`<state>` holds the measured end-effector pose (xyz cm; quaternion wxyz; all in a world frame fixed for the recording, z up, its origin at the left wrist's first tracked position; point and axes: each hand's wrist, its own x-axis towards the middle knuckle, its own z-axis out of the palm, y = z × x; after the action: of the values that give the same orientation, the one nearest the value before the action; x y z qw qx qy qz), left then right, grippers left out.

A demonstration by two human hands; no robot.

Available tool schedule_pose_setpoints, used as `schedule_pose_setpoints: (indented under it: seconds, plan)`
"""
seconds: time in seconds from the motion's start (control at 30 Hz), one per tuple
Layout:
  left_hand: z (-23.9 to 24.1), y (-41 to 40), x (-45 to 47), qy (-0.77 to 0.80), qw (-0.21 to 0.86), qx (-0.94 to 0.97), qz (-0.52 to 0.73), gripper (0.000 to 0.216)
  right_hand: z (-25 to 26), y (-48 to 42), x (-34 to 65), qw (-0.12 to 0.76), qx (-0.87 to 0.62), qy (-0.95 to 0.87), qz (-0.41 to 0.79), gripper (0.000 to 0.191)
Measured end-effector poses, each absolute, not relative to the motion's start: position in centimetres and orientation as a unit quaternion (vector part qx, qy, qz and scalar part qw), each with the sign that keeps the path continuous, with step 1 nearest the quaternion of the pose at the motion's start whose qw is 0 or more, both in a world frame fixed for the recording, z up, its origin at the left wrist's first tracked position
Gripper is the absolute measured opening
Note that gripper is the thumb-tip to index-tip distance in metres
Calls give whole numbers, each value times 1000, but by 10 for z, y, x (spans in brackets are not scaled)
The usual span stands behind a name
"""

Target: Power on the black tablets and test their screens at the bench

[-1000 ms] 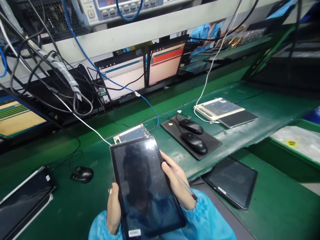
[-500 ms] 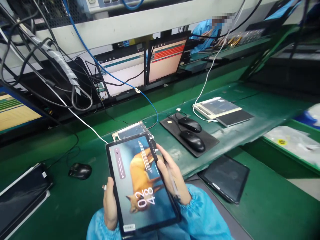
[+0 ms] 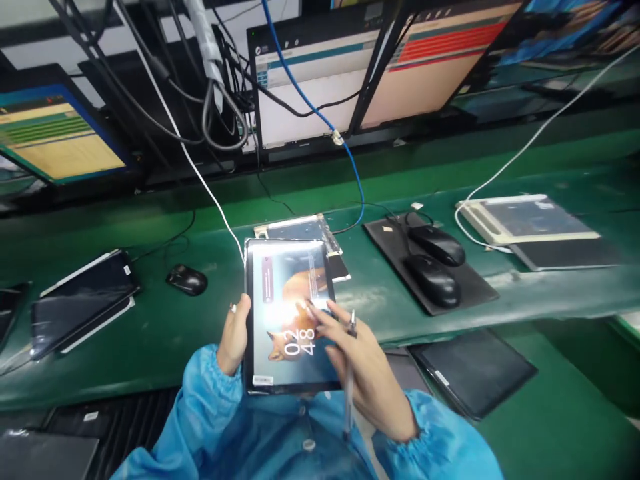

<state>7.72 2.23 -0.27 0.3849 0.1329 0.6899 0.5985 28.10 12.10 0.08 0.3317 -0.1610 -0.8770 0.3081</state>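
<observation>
A tablet with a lit lock screen, showing a fox picture and large digits, is held tilted in front of my blue smock. My left hand grips its left edge, thumb upward along the side. Over the lower right part of the screen is my right hand, fingertips at the glass. Whether they touch it I cannot tell. A slim pen is tucked between the fingers of that hand. The white cable runs down to the tablet's upper left corner; its end is hidden.
Behind the tablet lies a flat framed device. Two black mice rest on a dark mouse pad, with another mouse at left. More tablets lie left and lower right. A blue cable hangs before the monitors.
My right hand has left the tablet's right edge and moved over its screen, the pen now showing. The left hand keeps its hold. The view has shifted left and down.
</observation>
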Motion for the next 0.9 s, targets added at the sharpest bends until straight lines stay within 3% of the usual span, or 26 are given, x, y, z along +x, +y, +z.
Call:
schedule_pose_setpoints:
  seconds: [0.23, 0.47, 0.73, 0.9]
  plan:
    - [-2, 36, 42, 672, 541, 277, 424, 60, -8, 135, 304, 414, -322, -773, 357, 34]
    - [-1, 78, 21, 640, 624, 372, 250, 54, -44, 126, 302, 367, -249, -835, 327, 36]
    - [-8, 90, 16, 643, 632, 369, 226, 47, -64, 151, 265, 343, -146, -903, 212, 44]
    - [-2, 89, 17, 635, 651, 335, 245, 51, -61, 154, 238, 262, -112, -941, 181, 42]
